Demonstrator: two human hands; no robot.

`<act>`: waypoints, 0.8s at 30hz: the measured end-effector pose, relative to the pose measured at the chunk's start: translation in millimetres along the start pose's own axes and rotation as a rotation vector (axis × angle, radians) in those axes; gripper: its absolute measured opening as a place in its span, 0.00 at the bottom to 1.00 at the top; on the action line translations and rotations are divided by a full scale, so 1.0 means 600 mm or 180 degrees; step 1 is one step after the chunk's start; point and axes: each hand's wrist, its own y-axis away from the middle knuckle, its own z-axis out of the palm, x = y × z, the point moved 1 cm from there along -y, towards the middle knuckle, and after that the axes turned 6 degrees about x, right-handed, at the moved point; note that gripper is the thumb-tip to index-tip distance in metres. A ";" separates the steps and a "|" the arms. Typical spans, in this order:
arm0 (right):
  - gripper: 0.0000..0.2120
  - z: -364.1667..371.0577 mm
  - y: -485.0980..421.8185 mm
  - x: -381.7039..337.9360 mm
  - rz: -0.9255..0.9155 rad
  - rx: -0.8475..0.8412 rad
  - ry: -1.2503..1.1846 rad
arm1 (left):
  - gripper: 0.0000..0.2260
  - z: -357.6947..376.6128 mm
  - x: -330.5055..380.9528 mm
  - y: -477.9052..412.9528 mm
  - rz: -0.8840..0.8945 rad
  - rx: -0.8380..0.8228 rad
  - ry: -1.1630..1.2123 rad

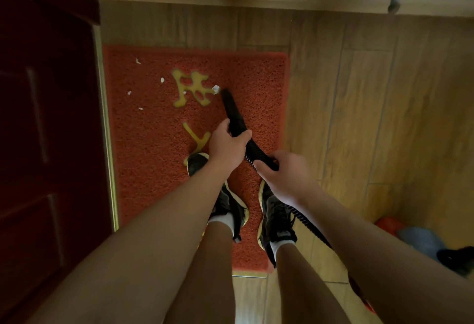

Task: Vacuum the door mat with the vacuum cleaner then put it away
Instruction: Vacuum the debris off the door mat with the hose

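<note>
**Q:** Item 1: markings on the door mat (pixel 256 87)?
**A:** Two yellow characters set in the red pile. The far character (pixel 191 87) is blurred, its strokes cannot be resolved, and it is not legible. The near character (pixel 197 136) shows only a forked stroke. Its near end is hidden by the left hand (pixel 227 145) and a shoe (pixel 196 163).
**Q:** Item 2: other text, brands, numbers?
**A:** None legible.

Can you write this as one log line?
vacuuming mat | left hand grips nozzle | right hand grips hose | nozzle tip beside paper scrap
</note>
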 end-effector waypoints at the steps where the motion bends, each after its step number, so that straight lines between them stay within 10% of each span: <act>1: 0.16 0.002 -0.001 -0.003 0.0005 0.0002 0.0008 | 0.16 -0.003 -0.001 -0.001 -0.0014 -0.0008 0.0024; 24: 0.13 0.031 -0.001 -0.065 -0.0037 -0.0079 0.0227 | 0.27 -0.069 -0.014 -0.006 -0.0223 0.0032 0.0095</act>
